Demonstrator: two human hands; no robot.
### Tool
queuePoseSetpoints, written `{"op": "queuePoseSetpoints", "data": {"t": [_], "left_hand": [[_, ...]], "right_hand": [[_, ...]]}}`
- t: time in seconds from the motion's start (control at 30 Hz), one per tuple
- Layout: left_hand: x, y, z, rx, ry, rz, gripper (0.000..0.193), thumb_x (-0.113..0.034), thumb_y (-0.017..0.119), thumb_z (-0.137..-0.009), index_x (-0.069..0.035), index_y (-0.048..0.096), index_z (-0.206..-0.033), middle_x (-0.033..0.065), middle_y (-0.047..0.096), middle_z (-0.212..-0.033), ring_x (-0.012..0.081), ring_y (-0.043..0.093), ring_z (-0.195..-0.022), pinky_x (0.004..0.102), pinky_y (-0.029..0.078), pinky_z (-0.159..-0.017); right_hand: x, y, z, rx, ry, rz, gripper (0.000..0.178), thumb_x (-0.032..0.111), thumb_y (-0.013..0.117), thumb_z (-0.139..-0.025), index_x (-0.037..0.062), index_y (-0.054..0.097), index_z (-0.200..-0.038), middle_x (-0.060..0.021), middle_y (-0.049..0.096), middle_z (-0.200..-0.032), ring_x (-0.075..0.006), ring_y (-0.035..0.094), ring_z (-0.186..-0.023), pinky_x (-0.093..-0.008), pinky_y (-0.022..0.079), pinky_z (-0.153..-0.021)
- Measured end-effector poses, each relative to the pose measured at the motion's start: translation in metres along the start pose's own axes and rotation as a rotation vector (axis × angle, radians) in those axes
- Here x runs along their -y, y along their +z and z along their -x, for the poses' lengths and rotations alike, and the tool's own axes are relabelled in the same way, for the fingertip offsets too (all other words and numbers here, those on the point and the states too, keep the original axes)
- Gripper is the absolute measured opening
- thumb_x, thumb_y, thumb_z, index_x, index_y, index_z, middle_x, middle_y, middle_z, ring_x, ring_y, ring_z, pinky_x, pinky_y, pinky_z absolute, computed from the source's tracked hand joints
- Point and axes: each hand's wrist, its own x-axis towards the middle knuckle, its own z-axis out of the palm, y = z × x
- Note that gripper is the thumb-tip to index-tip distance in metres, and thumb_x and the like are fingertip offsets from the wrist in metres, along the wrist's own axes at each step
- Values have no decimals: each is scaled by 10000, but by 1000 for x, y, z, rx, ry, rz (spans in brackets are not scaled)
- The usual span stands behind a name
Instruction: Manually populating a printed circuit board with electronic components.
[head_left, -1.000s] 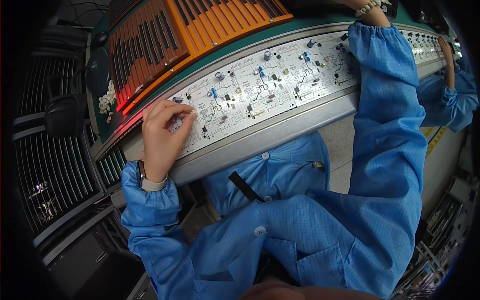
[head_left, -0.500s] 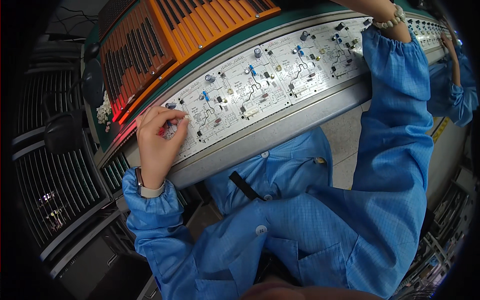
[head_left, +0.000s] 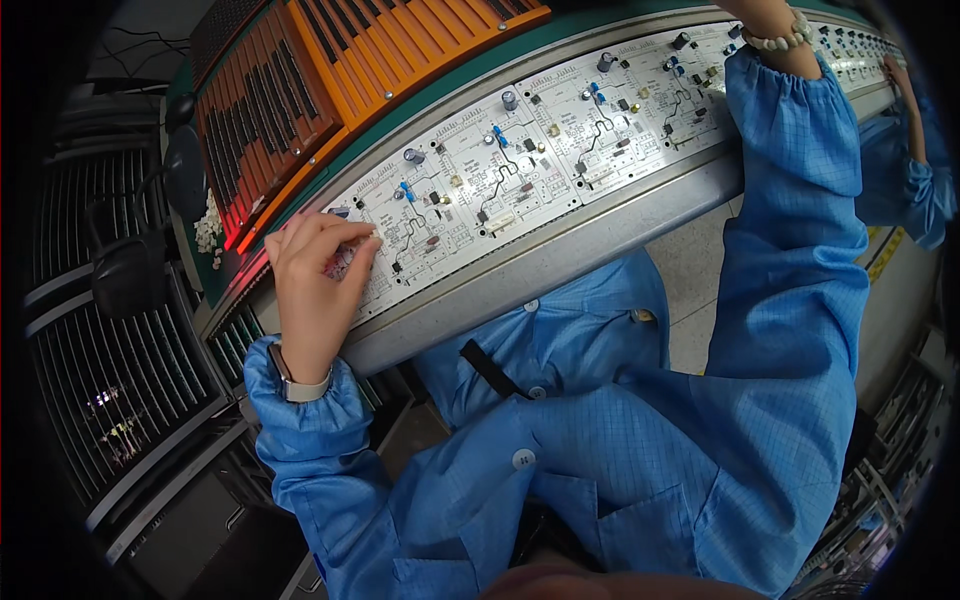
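My left hand (head_left: 318, 262) is over the left end of a long row of white circuit boards (head_left: 470, 250). Its thumb and index fingertips meet or nearly meet just above the board. Anything pinched there is too small to make out. Beyond the beaded bracelet, my right hand (head_left: 757, 12) is cut off by the upper edge, so its fingers are hidden. That arm reaches across the right part of the row. The boards carry dark round capacitors (head_left: 509, 100), blue parts (head_left: 500, 136) and other small components.
A metal rail (head_left: 560, 238) runs along the boards' near edge. Behind them, orange slotted trays (head_left: 400, 60) hold black strips on a green mat. Small pale parts (head_left: 209, 230) lie by the trays. Dark slatted racks (head_left: 130, 380) stand at left. Another person's arm (head_left: 912, 125) reaches in at far right.
Less of my right hand shows at the upper edge. My left hand stays at the same board, its fingers slightly shifted. The whole view has moved a little.
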Motion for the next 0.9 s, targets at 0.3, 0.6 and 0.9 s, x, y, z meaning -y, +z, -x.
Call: {"op": "queuePoseSetpoints", "data": {"t": [0.3,0.6,0.9], "left_hand": [[-18,-5,-7,-1,191,5,323,-90,757,-809,-78,695,-1125,79,612,-931,254,570,-920,377,382,-814],[-43,27,-11,98,421,-28,419,-57,659,-822,-107,669,-1238,50,581,-982,216,556,-904,367,384,-816],[-41,28,-11,67,460,-2,399,-78,650,-823,-97,668,-1221,46,567,-964,212,552,-913,371,381,-824]], "right_hand": [[25,-1,8,-46,5,-144,160,106,721,-921,15,668,-1041,-37,658,-894,-109,642,-808,-229,535,-715],[14,16,8,5,71,101,166,53,718,-877,12,583,-963,-120,660,-841,-231,673,-808,-323,537,-716],[7,23,8,10,-25,221,167,44,689,-871,3,570,-981,-188,671,-879,-370,663,-850,-406,523,-744]]}}
